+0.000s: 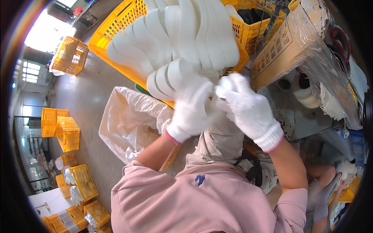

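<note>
Both my hands wear white knitted gloves with pink cuffs and are close together over my lap, at the near edge of a yellow crate (pixel 116 70). My left hand (pixel 194 108) is smeared by motion, beside a few white curved pieces shaped like shoe soles (pixel 167 79). I cannot tell whether it grips one. My right hand (pixel 248 106) has its fingers curled in toward the left; what they hold, if anything, is hidden against the white. Many more white sole-shaped pieces (pixel 175 35) stand in rows, heaped above the crate's rim.
A whitish sack (pixel 124 112) stands open on the floor at left, partly filled with white scraps. A plastic-wrapped cardboard box (pixel 278 58) sits to the right above grey metal machinery (pixel 295 112). Another yellow crate (pixel 252 33) is behind. Several crates (pixel 83 182) line the left; another person's arm (pixel 324 209) shows lower right.
</note>
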`<action>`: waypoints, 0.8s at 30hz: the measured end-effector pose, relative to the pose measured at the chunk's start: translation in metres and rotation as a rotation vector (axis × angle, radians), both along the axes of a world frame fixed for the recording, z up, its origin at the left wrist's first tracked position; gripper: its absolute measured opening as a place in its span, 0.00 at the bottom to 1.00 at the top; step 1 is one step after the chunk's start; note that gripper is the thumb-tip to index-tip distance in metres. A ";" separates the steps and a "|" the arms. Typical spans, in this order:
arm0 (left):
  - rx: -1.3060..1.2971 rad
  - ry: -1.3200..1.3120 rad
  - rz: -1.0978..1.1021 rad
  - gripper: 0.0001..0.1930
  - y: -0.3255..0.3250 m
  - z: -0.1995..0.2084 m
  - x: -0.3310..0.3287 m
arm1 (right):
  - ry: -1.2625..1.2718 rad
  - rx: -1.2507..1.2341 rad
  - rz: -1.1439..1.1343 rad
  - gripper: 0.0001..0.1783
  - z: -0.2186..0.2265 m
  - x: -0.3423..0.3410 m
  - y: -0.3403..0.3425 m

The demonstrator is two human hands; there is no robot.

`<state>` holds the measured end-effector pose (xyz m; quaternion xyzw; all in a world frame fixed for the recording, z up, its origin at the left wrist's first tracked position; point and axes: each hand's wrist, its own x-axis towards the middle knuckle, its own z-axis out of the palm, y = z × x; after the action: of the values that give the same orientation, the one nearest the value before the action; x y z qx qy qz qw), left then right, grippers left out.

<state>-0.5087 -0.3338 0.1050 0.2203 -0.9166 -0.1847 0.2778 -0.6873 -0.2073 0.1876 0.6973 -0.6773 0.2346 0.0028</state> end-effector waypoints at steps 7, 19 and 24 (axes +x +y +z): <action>0.348 0.477 -0.377 0.30 0.036 -0.013 -0.022 | -0.419 0.074 -0.150 0.39 0.043 0.031 0.144; 2.333 0.104 -0.055 0.24 0.228 -0.047 -0.212 | -1.057 -0.283 -1.222 0.29 -0.051 0.051 0.280; 2.169 0.280 -0.209 0.17 0.270 -0.048 -0.294 | -0.619 -0.528 -1.369 0.27 -0.044 -0.007 0.257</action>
<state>-0.8027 -0.0638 0.0568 0.2460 -0.2417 -0.9384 0.0210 -0.6942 0.0493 0.1432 0.0055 -0.8473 0.5166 0.1231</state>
